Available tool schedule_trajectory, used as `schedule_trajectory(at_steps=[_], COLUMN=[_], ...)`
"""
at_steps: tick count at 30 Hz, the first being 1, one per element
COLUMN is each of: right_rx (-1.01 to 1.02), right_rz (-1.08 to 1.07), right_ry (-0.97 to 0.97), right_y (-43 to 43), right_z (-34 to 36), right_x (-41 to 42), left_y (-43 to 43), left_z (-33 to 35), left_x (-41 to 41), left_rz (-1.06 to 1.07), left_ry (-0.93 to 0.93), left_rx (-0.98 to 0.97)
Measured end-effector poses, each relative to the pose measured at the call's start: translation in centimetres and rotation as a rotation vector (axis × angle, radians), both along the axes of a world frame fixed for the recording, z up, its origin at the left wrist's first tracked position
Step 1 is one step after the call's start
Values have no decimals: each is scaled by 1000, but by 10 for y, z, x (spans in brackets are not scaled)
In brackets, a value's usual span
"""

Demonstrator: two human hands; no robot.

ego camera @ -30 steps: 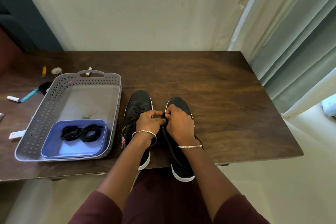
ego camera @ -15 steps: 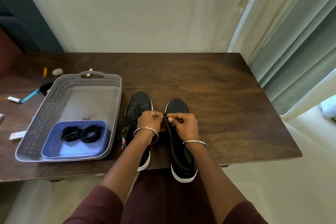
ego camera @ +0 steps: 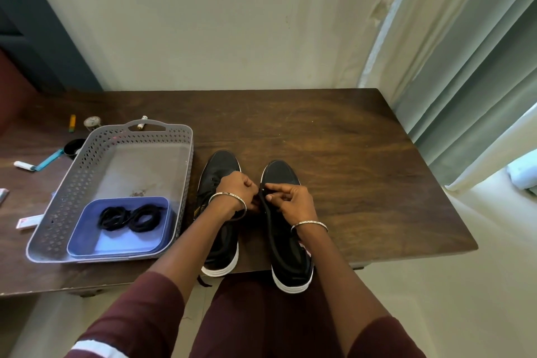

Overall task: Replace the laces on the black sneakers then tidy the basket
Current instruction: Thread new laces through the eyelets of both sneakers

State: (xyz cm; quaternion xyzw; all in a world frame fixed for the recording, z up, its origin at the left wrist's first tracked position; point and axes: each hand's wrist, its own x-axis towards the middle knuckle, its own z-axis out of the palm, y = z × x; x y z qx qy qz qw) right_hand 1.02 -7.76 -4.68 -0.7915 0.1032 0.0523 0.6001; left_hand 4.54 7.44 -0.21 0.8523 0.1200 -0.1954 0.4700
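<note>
Black flat shoelace [ego camera: 268, 229], pinched by your left hand [ego camera: 235, 192] and right hand [ego camera: 290, 200], trails along the black sneaker [ego camera: 293, 273] toward the wooden table's [ego camera: 363, 183] near edge.

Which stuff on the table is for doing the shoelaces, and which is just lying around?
For the job:
- black sneakers
- lace, pinched by left hand and right hand
- coiled laces in the blue tray
- grey basket

Just lying about:
- small clock
- yellow stick
- white tube
- little bottle behind the basket
</note>
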Motion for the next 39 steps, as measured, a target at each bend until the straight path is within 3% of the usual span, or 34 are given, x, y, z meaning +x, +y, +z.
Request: schedule_trajectory(at_steps=[8,15,18,24,29,32,35,37,39], right_rx=[5,1,-7,35,93,105,118,124,131], right_rz=[-26,1,96,180,156,140,126,135,138], right_ry=[18,94,166,287,319,325,317,318,326], right_y=[-1,-4,-7,-11,-13,-14,-14,-13,-12], right_z=[0,7,10,23,22,22,24,24,23], right_x=[1,6,11,20,21,20,19,19,18], left_y=[-8,3,8,10,21,26,30,27,22], left_z=[12,13,20,46,63,76,87,85,78], left_x=[-4,0,3,4,8,18,26,23,16], left_rz=[167,227,162,276,384,187,-264,-570,-724], left_ry=[205,51,-35,141,-11,-213,-438,-368,-251], left_rx=[-301,-324,-218,-507,-737,-528,174,607,885])
